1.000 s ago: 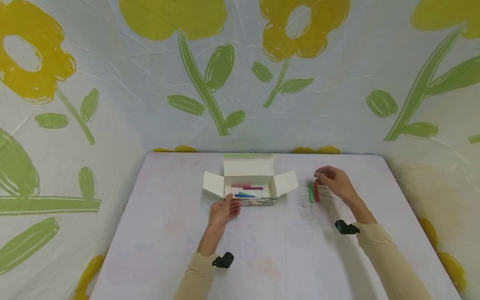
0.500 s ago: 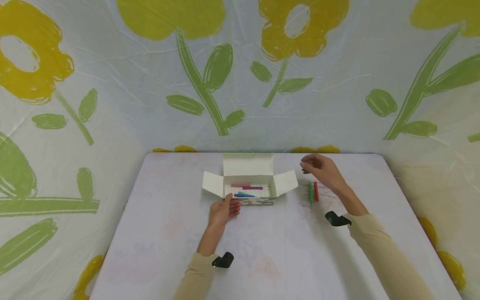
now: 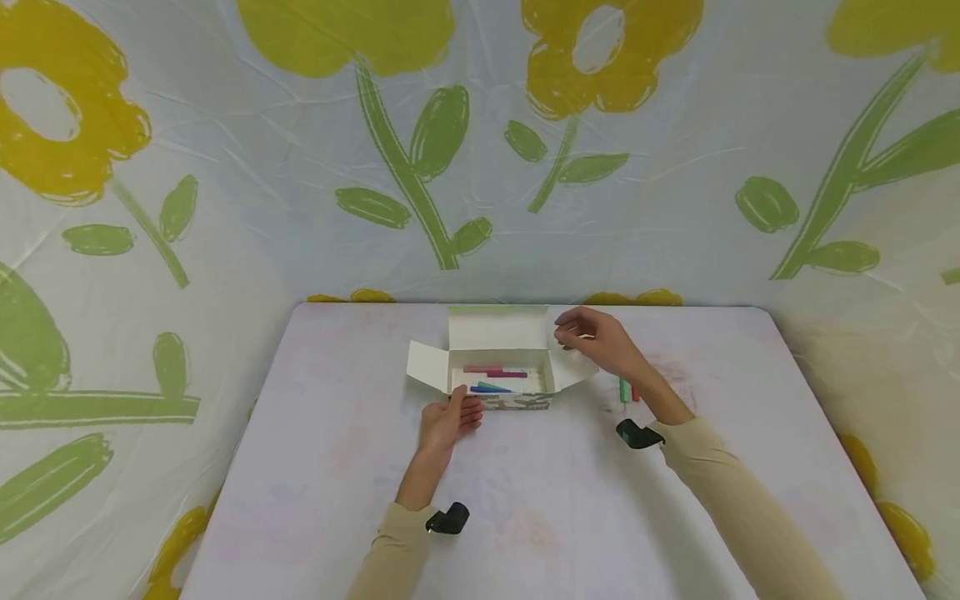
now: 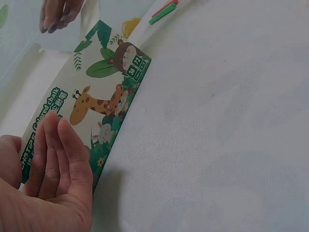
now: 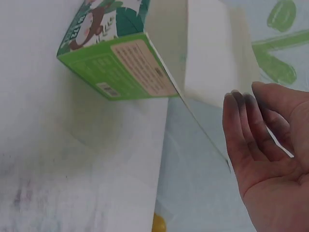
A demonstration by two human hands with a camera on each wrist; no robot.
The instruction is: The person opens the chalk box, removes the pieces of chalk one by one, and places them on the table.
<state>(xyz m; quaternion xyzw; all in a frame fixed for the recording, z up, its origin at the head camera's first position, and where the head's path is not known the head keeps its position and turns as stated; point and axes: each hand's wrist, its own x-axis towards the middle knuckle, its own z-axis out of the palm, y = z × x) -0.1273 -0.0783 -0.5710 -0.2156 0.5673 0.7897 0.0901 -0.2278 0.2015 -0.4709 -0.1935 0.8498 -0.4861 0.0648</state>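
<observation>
An open cardboard box of coloured chalk (image 3: 517, 402), printed with animals, stands near the back of the table. A pink chalk (image 3: 482, 368), a magenta chalk (image 3: 507, 375) and a blue chalk (image 3: 491, 390) lie among others inside. My left hand (image 3: 441, 427) holds the front wall, thumb over the rim and fingers along the outside. Above the box's right flap hovers my right hand (image 3: 600, 340), fingers loosely bent, tips darkly smudged. No chalk shows between its fingers in the right wrist view (image 5: 270, 145). A green chalk (image 3: 623, 391) and a red chalk (image 3: 636, 393) lie partly behind my right forearm.
The lid flap (image 3: 498, 329) stands raised at the back, and the left flap (image 3: 427, 365) spreads outward. Dark chalk smudges (image 3: 678, 379) mark the table (image 3: 315, 467) at right. A flower-printed cloth (image 3: 262, 208) hangs behind the table.
My right hand has moved left from above the green and red chalks to over the box's right flap. My left hand keeps its hold on the box, which stays in place.
</observation>
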